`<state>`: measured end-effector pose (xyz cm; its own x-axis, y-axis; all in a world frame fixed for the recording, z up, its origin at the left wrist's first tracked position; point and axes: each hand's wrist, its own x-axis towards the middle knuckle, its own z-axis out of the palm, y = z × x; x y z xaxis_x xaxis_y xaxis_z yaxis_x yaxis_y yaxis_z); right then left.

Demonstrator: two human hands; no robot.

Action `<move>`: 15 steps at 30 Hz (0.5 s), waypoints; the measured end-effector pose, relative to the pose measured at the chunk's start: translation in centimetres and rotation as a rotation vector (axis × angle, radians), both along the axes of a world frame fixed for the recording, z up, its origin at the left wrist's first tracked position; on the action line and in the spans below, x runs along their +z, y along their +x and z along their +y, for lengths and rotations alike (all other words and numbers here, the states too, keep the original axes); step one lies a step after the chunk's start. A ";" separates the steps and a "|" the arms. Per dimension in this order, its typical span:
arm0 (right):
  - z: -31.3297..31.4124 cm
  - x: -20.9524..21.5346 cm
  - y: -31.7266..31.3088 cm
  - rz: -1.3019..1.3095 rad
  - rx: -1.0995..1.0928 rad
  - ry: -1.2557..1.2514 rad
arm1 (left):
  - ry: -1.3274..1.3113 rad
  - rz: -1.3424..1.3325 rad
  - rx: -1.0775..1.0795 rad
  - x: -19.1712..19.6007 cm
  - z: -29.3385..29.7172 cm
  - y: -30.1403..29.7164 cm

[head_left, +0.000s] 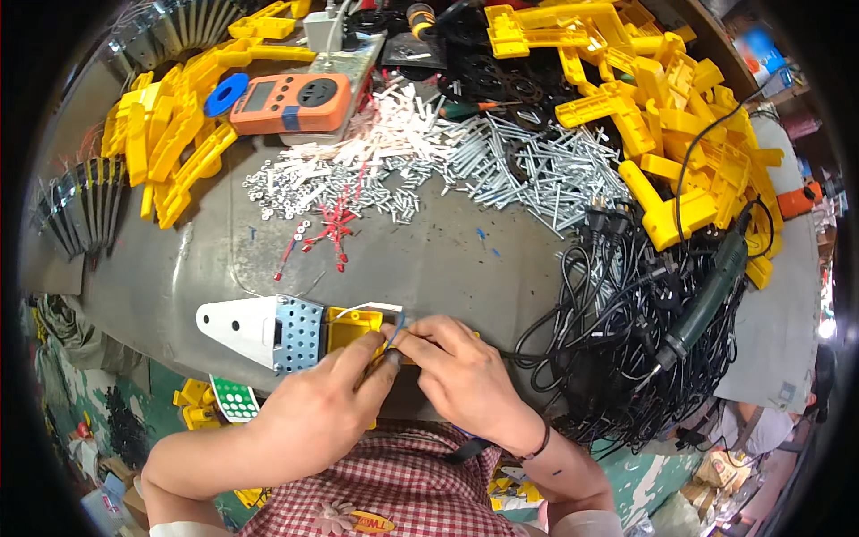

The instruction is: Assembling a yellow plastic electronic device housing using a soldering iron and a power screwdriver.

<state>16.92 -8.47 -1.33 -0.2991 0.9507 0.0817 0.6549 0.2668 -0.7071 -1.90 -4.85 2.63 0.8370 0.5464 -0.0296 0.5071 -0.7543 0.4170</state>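
Observation:
A tool body lies at the near table edge. It has a white tapered metal plate [238,324], a blue perforated metal piece [300,335] and a yellow plastic housing [349,328]. A white wire [358,307] arches over the housing. Beside the housing's right end, my left hand [333,398] is closed, thumb and finger pinched on a thin blue wire [399,328]. Meeting it from the right, my right hand [467,374] pinches the same wire. Fingertips hide the wire's lower end and part of the housing.
Screws [546,170], white sleeves [394,125] and small nuts [277,192] are heaped beyond. Yellow housings [662,107] pile up at far right. Black cords [582,331] and a green power screwdriver [711,291] lie right. An orange meter [291,103] stands far left, red-tipped parts [335,228] nearer.

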 end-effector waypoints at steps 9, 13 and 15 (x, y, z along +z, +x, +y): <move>0.2 0.0 -1.4 -0.226 0.013 0.067 | 0.169 -0.082 0.021 -0.8 -1.5 -1.6; 0.5 0.5 -2.3 -0.107 -0.040 0.077 | 0.175 -0.070 0.084 -2.3 -2.7 -2.4; 2.1 0.8 -2.6 -0.151 0.055 0.176 | 0.211 -0.053 0.076 -2.6 -2.7 -2.4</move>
